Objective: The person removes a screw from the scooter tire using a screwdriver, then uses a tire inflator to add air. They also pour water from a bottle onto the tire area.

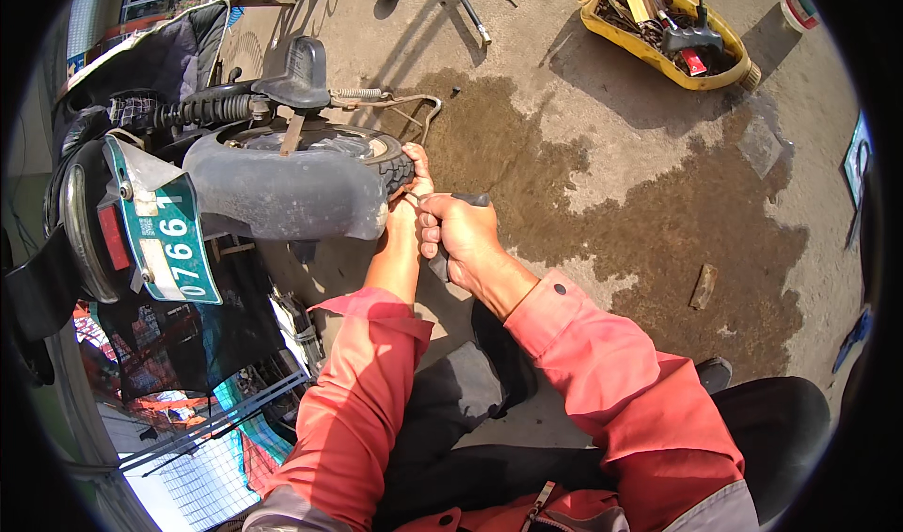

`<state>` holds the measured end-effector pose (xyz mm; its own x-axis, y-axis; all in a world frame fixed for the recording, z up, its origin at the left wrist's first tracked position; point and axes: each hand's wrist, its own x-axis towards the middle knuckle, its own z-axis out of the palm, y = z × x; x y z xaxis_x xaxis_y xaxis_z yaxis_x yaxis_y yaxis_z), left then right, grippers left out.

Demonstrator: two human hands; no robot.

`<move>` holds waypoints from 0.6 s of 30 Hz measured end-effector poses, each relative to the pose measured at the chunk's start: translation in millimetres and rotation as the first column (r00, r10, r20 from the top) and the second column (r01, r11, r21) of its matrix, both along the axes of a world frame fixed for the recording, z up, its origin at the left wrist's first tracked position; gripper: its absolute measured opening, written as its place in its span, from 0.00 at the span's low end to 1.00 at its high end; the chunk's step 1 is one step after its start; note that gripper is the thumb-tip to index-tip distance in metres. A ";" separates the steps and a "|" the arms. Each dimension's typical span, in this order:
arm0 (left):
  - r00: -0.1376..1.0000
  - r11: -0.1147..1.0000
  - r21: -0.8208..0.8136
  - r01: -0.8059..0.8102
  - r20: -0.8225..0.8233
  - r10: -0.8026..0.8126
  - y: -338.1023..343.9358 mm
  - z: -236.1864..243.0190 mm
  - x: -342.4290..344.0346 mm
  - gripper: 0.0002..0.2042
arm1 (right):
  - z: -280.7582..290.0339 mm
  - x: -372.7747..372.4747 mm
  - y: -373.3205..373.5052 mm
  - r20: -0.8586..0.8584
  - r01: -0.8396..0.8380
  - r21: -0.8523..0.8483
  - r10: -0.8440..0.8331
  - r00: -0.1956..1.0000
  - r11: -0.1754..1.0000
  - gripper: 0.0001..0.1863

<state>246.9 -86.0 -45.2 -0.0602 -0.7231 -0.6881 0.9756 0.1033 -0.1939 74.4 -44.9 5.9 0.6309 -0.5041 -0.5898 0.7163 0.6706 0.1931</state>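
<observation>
A scooter's rear wheel [362,146] sits under a grey mudguard [282,189] at the left. My left hand [414,179] reaches forward and presses against the tyre's tread at its right edge. My right hand [461,236] is closed around a dark-handled tool [470,199], whose tip points at the tyre right beside my left fingers. Both forearms wear red sleeves. The tool's tip is hidden between my hands.
A green licence plate [174,236] and red tail light [113,236] are at the left. A yellow tray of tools [663,24] stands at the top right. A wet stain [658,203] spreads over the concrete, with a small wooden piece [703,285] on it. A hose [461,0] lies at the top.
</observation>
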 end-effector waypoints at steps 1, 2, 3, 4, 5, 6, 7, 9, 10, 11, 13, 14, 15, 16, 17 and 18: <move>1.000 1.000 0.001 -0.001 0.000 0.001 1.0 0.9 0.7 0.19 | -3.4 0.0 -2.9 0.096 0.005 0.087 -0.014 0.995 0.996 0.06; 1.000 1.000 0.003 -0.001 0.004 0.001 2.4 1.6 1.3 0.19 | -5.7 1.2 -3.8 0.158 0.011 0.133 -0.032 0.987 0.991 0.06; 1.000 1.000 0.002 -0.007 0.004 0.007 2.2 1.5 1.4 0.19 | -10.2 2.4 -4.6 0.249 0.028 0.181 -0.073 0.966 0.983 0.06; 1.000 1.000 0.008 -0.010 0.005 0.010 2.8 1.3 2.4 0.19 | -15.8 3.7 -5.3 0.334 0.040 0.231 -0.118 0.935 0.972 0.05; 1.000 1.000 0.004 -0.011 0.005 0.011 2.5 0.6 2.9 0.19 | -20.8 5.5 -5.2 0.414 0.047 0.281 -0.165 0.895 0.958 0.05; 1.000 1.000 0.003 -0.010 0.006 0.010 1.3 -0.2 3.0 0.19 | -24.0 8.2 -2.7 0.420 0.059 0.317 -0.195 0.886 0.947 0.05; 1.000 1.000 0.007 -0.016 0.008 0.016 2.3 0.6 3.9 0.19 | -27.0 10.3 0.6 0.443 0.055 0.340 -0.212 0.871 0.939 0.05; 1.000 1.000 0.006 -0.016 0.011 0.016 2.7 2.8 5.1 0.19 | -26.0 10.1 3.9 0.487 0.046 0.387 -0.246 0.838 0.921 0.05; 1.000 1.000 -0.003 -0.014 0.014 0.014 -0.3 2.2 4.6 0.19 | -28.3 11.5 3.1 0.467 0.056 0.351 -0.227 0.855 0.935 0.05; 1.000 1.000 0.001 -0.014 0.020 0.014 -0.3 3.4 5.0 0.19 | -27.9 12.6 4.6 0.407 0.062 0.258 -0.166 0.898 0.964 0.04; 1.000 1.000 0.002 -0.007 0.015 0.007 -0.5 1.5 2.9 0.18 | -24.1 8.7 9.4 0.251 0.050 0.072 -0.067 0.966 0.996 0.04; 1.000 1.000 0.015 -0.007 0.018 0.007 -1.3 -1.4 1.3 0.18 | -13.8 0.1 9.9 -0.005 0.003 -0.096 -0.004 1.000 0.995 0.03; 1.000 1.000 0.011 0.000 0.021 0.000 -2.6 -3.1 0.9 0.18 | -16.3 -1.4 7.9 -0.119 -0.016 -0.273 -0.018 0.993 0.962 0.06; 1.000 1.000 0.000 0.000 0.022 0.000 -2.8 0.7 1.8 0.18 | -18.6 5.3 10.0 -0.362 -0.027 -0.525 -0.194 0.912 0.851 0.07; 1.000 1.000 0.001 0.001 0.024 -0.001 -4.1 2.6 1.3 0.18 | -20.5 11.2 11.7 -0.514 -0.118 -0.721 -0.414 0.751 0.683 0.09; 1.000 1.000 0.002 0.001 0.025 -0.001 -5.1 4.5 0.9 0.18 | -26.9 11.0 13.0 -0.560 -0.262 -0.775 -0.432 0.707 0.575 0.10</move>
